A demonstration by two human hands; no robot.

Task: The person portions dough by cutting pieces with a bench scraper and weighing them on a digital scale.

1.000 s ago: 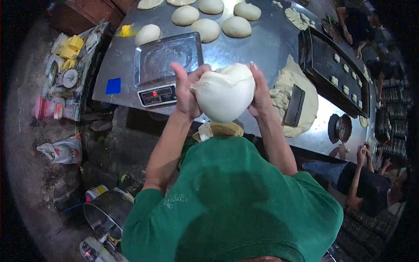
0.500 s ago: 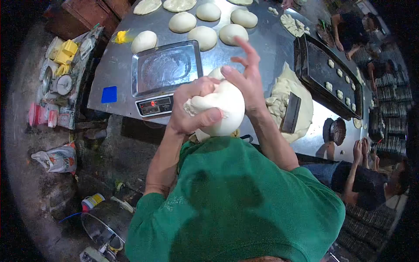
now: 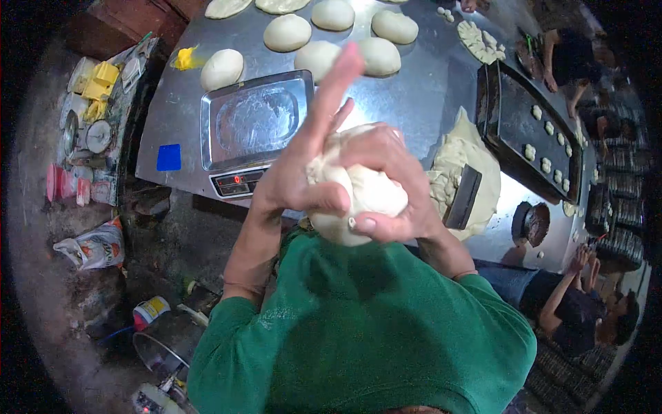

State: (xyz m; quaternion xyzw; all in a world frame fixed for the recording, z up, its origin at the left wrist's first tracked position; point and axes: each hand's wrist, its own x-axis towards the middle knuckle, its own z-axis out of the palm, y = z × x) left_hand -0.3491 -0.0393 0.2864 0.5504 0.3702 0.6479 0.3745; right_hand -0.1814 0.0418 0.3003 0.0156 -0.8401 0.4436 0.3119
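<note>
In front of my chest is a ball of white dough [image 3: 376, 190], its surface folded and creased. My right hand [image 3: 396, 172] is wrapped round its right side, fingers bent over the top and thumb pressing the near face. My left hand [image 3: 300, 165] lies against the left side with its thumb touching the dough and its fingers stretched upward, away from it. The digital scale [image 3: 238, 181], topped by a metal tray [image 3: 256, 117], stands just left of my hands. Several rounded dough balls [image 3: 287, 32] sit on the metal table [image 3: 431, 83] beyond.
Right of my hands lies a flat dough piece [image 3: 479, 165] with a dark scraper [image 3: 463, 196] on it. Farther right are a black baking tray [image 3: 514, 110] with small dough pieces and a round dark tin [image 3: 534, 224]. A blue square [image 3: 169, 157] lies at left. Another person [image 3: 572, 297] is at right.
My right hand has closed over the dough, while my left fingers have lifted off it and straightened. The dough has turned and shifted slightly toward me.
</note>
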